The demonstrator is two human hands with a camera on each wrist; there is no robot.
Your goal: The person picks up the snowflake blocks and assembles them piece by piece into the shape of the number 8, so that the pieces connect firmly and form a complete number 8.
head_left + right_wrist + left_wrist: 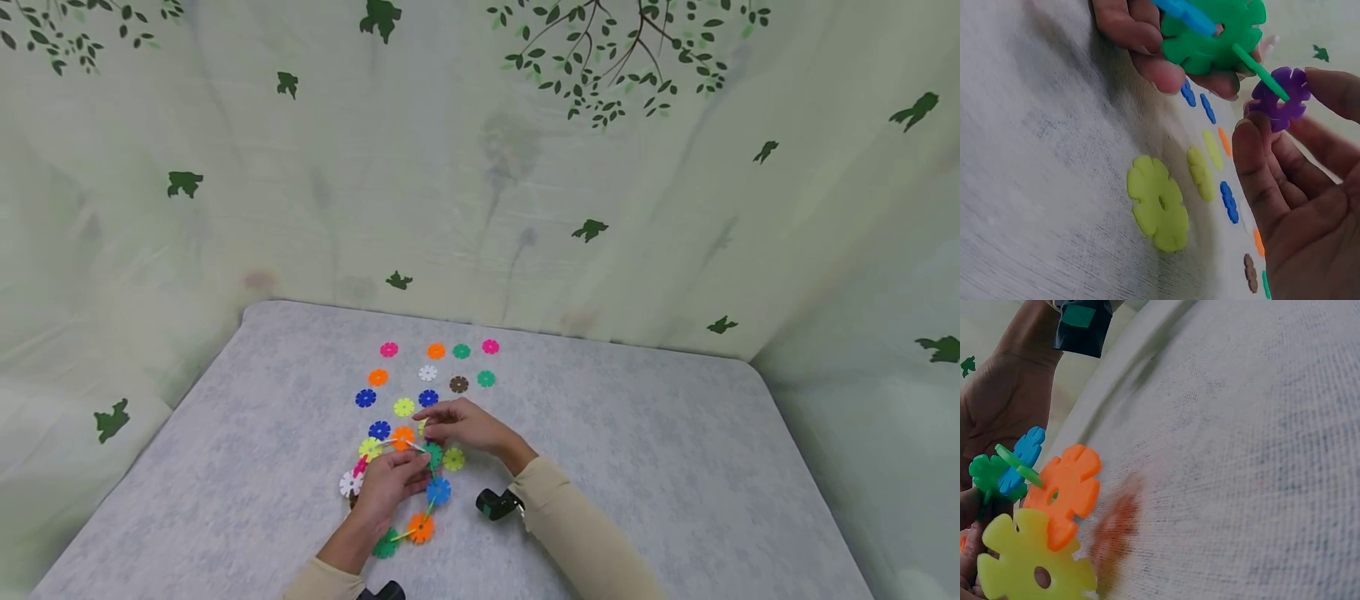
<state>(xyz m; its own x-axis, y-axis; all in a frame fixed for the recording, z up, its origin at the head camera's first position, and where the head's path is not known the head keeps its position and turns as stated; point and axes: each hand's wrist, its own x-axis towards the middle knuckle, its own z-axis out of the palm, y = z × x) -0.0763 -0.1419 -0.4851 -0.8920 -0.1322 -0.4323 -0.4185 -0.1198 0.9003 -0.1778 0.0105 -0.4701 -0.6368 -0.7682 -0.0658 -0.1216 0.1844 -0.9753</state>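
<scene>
My left hand (390, 487) holds a chain of slotted plastic flower discs that curves round it on the table. A green disc (1210, 37) of the chain sits against its fingers, with a blue disc (438, 492) and an orange disc (422, 528) nearer to me. Close by in the left wrist view are an orange disc (1063, 490) and a yellow disc (1038, 562). My right hand (468, 425) pinches a purple disc (1282, 100) between thumb and finger. A slim green disc (1261, 72), seen edge-on, spans from the green disc to the purple one.
Loose discs lie flat beyond my hands in rough rows, among them a brown disc (459, 384), a white disc (427, 372) and a pink disc (491, 346). A yellow disc (453, 459) lies below the right hand. The grey table (637, 450) meets a leaf-print curtain (450, 167).
</scene>
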